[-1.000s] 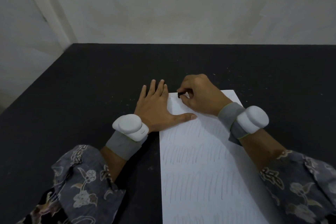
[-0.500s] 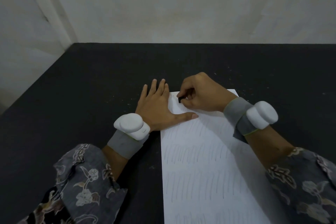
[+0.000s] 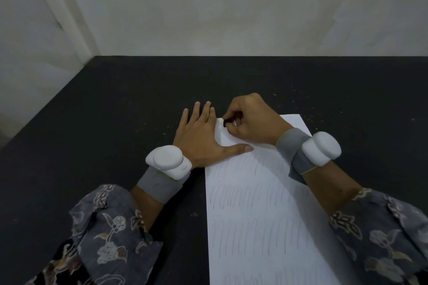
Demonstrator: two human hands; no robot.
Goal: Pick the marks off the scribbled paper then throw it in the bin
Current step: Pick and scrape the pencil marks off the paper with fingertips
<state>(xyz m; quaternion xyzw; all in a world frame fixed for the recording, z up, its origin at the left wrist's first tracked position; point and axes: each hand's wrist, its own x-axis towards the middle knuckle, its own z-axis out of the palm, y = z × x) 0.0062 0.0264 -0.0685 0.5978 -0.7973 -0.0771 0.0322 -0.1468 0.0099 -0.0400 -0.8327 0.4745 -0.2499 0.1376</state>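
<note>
The paper (image 3: 261, 210) lies lower centre-right on the dark table (image 3: 115, 111). The left hand (image 3: 201, 139) lies flat, thumb pinning its edge. The right hand (image 3: 250, 122) pinches something small and black (image 3: 225, 122), probably an eraser. Best to rub in short strokes away from the pinning thumb.

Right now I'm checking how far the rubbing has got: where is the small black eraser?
The small black eraser is pinched in the right hand at the paper's far left corner, beside the left hand's fingertips.
</note>
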